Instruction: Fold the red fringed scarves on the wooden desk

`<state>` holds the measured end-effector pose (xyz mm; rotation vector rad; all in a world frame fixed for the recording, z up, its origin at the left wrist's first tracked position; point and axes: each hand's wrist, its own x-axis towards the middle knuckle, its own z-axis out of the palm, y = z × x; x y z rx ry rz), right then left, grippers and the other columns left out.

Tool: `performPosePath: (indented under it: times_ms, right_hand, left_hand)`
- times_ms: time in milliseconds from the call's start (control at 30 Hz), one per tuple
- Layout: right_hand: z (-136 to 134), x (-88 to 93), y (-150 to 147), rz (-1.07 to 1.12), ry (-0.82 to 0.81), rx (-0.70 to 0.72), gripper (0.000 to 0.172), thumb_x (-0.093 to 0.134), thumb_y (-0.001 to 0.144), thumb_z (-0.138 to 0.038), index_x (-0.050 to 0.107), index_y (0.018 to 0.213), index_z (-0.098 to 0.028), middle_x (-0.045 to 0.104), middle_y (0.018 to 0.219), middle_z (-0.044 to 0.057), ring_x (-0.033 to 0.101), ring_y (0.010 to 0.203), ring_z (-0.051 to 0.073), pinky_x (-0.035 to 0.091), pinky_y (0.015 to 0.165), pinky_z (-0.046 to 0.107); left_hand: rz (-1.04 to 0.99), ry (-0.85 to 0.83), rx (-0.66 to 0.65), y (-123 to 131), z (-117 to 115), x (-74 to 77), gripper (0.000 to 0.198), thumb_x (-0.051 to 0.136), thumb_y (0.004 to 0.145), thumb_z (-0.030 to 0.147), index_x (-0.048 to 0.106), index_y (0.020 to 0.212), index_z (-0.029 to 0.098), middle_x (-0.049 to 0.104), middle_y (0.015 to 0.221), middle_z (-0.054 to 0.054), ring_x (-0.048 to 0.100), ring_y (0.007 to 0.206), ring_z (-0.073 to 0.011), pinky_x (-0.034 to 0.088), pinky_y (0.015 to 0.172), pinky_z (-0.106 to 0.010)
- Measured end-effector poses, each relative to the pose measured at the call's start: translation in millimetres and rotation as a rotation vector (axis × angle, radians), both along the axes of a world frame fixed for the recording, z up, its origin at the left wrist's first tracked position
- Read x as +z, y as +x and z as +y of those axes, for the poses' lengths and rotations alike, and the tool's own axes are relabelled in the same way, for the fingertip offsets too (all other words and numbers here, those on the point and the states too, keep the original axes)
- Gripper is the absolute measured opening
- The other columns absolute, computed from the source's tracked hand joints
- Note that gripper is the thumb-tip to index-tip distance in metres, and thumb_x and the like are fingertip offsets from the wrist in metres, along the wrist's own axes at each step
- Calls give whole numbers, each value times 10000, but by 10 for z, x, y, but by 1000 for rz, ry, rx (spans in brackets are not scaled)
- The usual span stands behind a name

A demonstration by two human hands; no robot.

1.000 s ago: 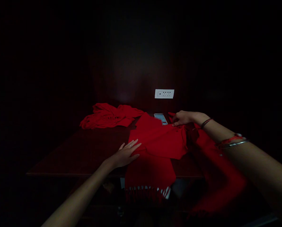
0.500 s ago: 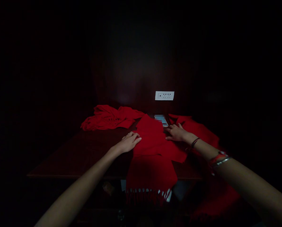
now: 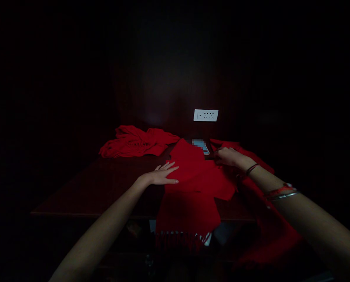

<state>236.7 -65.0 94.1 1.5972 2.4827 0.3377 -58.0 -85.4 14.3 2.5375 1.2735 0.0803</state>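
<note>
A red fringed scarf [image 3: 189, 207] lies folded across itself on the dark table, its tasselled end hanging over the front edge. On its left part rests my left hand [image 3: 163, 174], palm down with fingers spread. My right hand [image 3: 228, 156] is at the far right part of the red cloth, fingers curled together and pointing down at it. The fingertips are partly hidden, and the grip seems to be on the scarf's edge. More red cloth [image 3: 269, 219] runs under my right forearm and drops past the table's right side.
A crumpled red scarf [image 3: 136, 143] lies at the back left of the table [image 3: 83, 192]. Behind the folded cloth is a phone [image 3: 202, 147] with a lit screen. A white socket plate [image 3: 206, 115] is on the dark wall. Surroundings are very dark.
My right hand has moved a little right and its fingers have curled in. My left hand's fingers have spread out on the cloth. The view has tilted slightly.
</note>
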Motion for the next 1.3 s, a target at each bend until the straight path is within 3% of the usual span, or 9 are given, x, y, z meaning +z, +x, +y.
performPosePath:
  times_ms: [100, 267, 500, 667, 833, 933, 1033, 1133, 1300]
  right_hand:
    - [-104, -142, -168, 58, 175, 44, 337, 488, 729, -309, 531, 1046, -205, 488, 1069, 133, 427, 990, 296, 334, 771, 450]
    - [-573, -407, -377, 306, 209, 283, 468, 390, 755, -469, 423, 1154, -225, 428, 1145, 105, 372, 1051, 245, 304, 858, 415]
    - [-989, -677, 85, 146, 264, 267, 471, 449, 725, -247, 389, 1190, -206, 494, 1088, 116, 425, 1007, 235, 321, 837, 397]
    - [-945, -523, 214, 15, 330, 288, 324, 339, 773, -121, 520, 1037, -173, 574, 926, 103, 481, 894, 197, 287, 853, 353]
    - [-903, -153, 494, 220, 510, 6, 289, 304, 782, -146, 549, 934, -142, 567, 856, 113, 487, 850, 210, 326, 799, 335]
    - [-932, -116, 622, 303, 337, 45, 373, 370, 757, -224, 436, 1121, -174, 485, 1084, 104, 429, 1000, 221, 332, 828, 351]
    - [-946, -244, 578, 267, 49, 137, 683, 486, 684, -409, 197, 1280, -245, 268, 1295, 90, 271, 1161, 255, 313, 866, 391]
    - [-844, -380, 405, 324, 56, 49, 796, 505, 658, -478, 109, 1305, -234, 180, 1329, 115, 215, 1191, 272, 317, 867, 375]
    - [-503, -291, 199, 334, 145, -195, 478, 441, 732, -250, 361, 1200, -204, 508, 1043, 107, 492, 935, 224, 381, 739, 286]
  left_hand:
    - [-34, 26, 6, -32, -2, 61, 593, 384, 743, 517, 232, 1265, 281, 54, 1375, -45, 26, 1242, -223, 89, 965, -459]
    - [-59, 65, -86, -59, -22, 132, 539, 416, 759, 281, 235, 1266, 271, 83, 1374, -9, 45, 1244, -179, 118, 986, -388]
    - [-92, 85, -121, 68, -66, 79, 504, 314, 798, 471, 252, 1258, 274, 151, 1364, -1, 88, 1241, -156, 79, 997, -355]
    - [-33, 11, -135, 98, -64, 24, 589, 333, 756, 551, 203, 1271, 297, 90, 1371, -6, 31, 1244, -180, 62, 988, -389]
    - [-55, 21, -137, 67, -36, 0, 578, 352, 754, 541, 226, 1263, 300, 109, 1368, -18, 60, 1242, -195, 81, 982, -399]
    - [-70, 46, -133, 71, -53, 31, 559, 372, 752, 528, 251, 1250, 305, 148, 1363, -15, 95, 1239, -193, 92, 980, -399]
    - [-133, 135, -176, 127, -144, 103, 504, 378, 764, 498, 317, 1222, 297, 225, 1341, -3, 138, 1229, -182, 108, 987, -361]
    - [-186, 126, -305, 212, -275, 158, 549, 450, 722, 502, 328, 1220, 305, 246, 1325, 5, 198, 1209, -185, 173, 978, -301]
    - [-78, 45, -364, 273, -369, 119, 677, 508, 643, 558, 276, 1241, 340, 166, 1357, 4, 138, 1222, -252, 180, 969, -376]
